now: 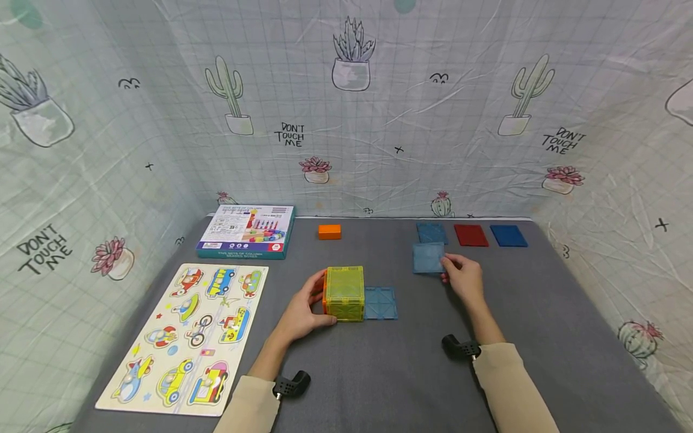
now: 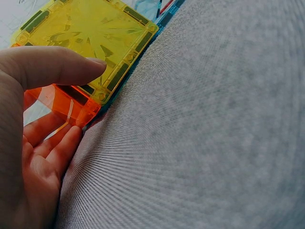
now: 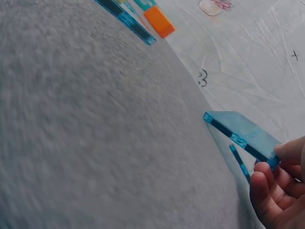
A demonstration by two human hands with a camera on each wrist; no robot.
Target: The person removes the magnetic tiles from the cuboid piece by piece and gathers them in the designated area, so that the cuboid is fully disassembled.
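Observation:
A see-through cube of magnetic tiles [image 1: 345, 291], yellow on its top and front and orange on its left side, stands on the grey table. My left hand [image 1: 303, 310] holds it from the left, thumb on the yellow front and other fingers along the orange side [image 2: 78, 107]. Flat against the cube's right foot lies a light blue magnetic tile [image 1: 381, 303]. To the right, my right hand [image 1: 464, 276] pinches another light blue magnetic tile [image 3: 243, 131] by its right edge. In the right wrist view this tile is raised above the table, tilted.
Behind the held tile lie a light blue tile [image 1: 432, 233], a red tile [image 1: 471, 235] and a dark blue tile [image 1: 509, 236]. An orange block [image 1: 329, 232] sits at the back. On the left are a flat box [image 1: 246, 231] and a vehicle puzzle board [image 1: 216, 300].

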